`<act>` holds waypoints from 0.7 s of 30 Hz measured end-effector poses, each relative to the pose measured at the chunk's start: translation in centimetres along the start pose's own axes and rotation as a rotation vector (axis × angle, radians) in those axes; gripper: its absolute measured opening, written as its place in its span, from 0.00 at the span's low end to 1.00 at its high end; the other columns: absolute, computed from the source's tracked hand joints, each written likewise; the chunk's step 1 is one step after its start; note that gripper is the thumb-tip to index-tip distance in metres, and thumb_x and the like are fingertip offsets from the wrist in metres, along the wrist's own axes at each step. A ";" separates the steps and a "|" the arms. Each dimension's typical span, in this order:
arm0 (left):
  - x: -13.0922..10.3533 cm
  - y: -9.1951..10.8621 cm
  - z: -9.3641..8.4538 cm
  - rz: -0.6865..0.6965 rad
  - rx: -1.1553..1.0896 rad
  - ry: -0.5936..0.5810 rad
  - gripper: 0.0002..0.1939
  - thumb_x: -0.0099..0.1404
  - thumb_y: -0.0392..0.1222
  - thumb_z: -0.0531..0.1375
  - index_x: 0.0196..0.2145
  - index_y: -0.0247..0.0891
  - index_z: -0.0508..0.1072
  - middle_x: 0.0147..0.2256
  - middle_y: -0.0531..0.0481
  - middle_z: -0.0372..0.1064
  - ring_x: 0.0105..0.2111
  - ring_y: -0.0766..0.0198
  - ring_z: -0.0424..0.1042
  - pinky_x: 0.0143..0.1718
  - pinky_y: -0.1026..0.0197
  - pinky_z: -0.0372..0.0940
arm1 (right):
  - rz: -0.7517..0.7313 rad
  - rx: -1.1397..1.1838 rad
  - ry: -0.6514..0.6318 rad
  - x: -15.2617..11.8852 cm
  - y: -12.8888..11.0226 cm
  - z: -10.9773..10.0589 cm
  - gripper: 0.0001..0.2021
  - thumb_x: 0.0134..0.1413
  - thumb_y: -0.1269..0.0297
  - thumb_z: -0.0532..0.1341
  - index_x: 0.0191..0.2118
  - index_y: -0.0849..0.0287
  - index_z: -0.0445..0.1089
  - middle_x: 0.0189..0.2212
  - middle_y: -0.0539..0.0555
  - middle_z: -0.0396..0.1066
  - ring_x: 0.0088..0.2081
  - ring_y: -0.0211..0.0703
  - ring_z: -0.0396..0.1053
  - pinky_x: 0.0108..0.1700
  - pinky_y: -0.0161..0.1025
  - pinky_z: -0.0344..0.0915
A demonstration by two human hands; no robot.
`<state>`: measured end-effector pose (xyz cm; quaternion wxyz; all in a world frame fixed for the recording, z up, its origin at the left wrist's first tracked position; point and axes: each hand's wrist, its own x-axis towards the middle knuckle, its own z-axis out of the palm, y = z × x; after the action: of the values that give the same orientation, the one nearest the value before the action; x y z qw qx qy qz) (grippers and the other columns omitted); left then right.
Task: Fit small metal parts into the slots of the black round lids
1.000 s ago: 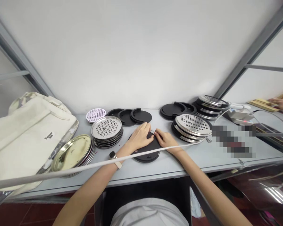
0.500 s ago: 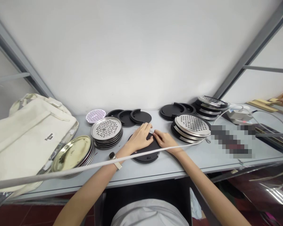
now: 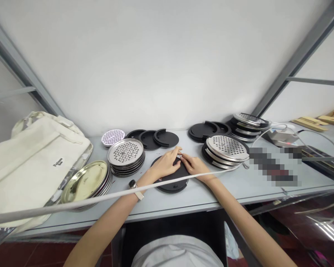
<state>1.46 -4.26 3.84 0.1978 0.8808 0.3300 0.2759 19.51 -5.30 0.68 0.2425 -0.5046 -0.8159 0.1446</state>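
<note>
A black round disc lies flat on the table in front of me. Over its left and far part rests my left hand, fingers bent and closed toward the disc's far right edge. My right hand comes in from the right, its thumb and forefinger pressed together at that same edge. The fingertips of both hands nearly meet around a small pale thing that is too small to name. A stack of perforated metal grater plates stands left of my hands, and grater plates on black discs stand to the right.
A white cable crosses low over my forearms. Gold-coloured plates and a cream canvas bag lie at left. More black discs lie along the wall. A power strip sits at right, near wooden pieces.
My left fingertips have shifted slightly and curled closer to my right fingertips. The disc stays put. Another person's hand at the far right has left the view.
</note>
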 end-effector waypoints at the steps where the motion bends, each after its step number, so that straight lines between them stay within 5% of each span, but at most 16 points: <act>1: 0.0 -0.1 0.1 -0.004 -0.018 -0.005 0.24 0.60 0.31 0.53 0.53 0.39 0.53 0.47 0.43 0.66 0.48 0.56 0.67 0.48 0.52 0.64 | 0.002 0.001 -0.001 0.0 0.0 0.0 0.13 0.64 0.63 0.45 0.40 0.58 0.66 0.29 0.55 0.73 0.32 0.45 0.71 0.32 0.34 0.57; 9: 0.6 -1.6 1.1 -0.039 -0.177 0.067 0.23 0.57 0.31 0.57 0.48 0.40 0.53 0.39 0.49 0.70 0.42 0.62 0.71 0.45 0.59 0.65 | 0.026 -0.015 -0.006 -0.1 -0.3 -0.1 0.13 0.64 0.63 0.45 0.39 0.57 0.66 0.25 0.54 0.71 0.28 0.43 0.70 0.31 0.34 0.57; 21: 0.7 -1.9 1.0 0.045 -0.181 0.022 0.20 0.59 0.33 0.55 0.47 0.39 0.53 0.39 0.49 0.65 0.43 0.63 0.68 0.46 0.59 0.64 | 0.010 -0.034 0.001 -0.3 -0.1 0.2 0.12 0.64 0.63 0.45 0.39 0.57 0.64 0.26 0.53 0.71 0.29 0.43 0.70 0.31 0.34 0.55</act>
<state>1.68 -2.60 2.29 0.2669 0.8635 0.2860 0.3185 19.44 -5.57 0.51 0.2336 -0.5130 -0.8154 0.1318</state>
